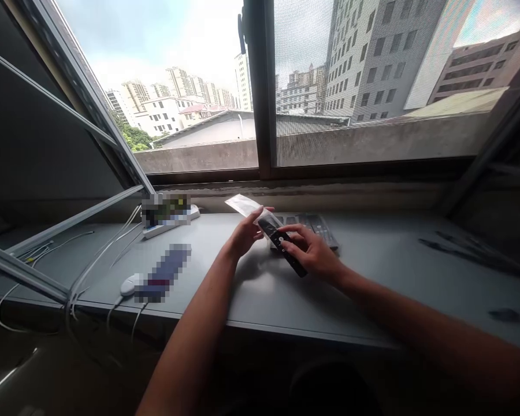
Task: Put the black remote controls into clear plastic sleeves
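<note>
A black remote control (293, 264) slants over the table, its upper end inside a clear plastic sleeve (242, 204). My left hand (247, 232) is closed round the sleeve near the remote's upper end. With fingers bent onto the buttons and side, my right hand (308, 249) grips the remote's middle. Behind my right hand, several dark remotes in clear wrapping (325, 229) lie together on the table.
On the grey table (385, 248), a white power strip (171, 222), a round white charger (131, 285), a pixelated object (164, 274) and cables lie left. Dark cables (468, 254) are at right. A metal frame (108, 115) stands left; a window is behind.
</note>
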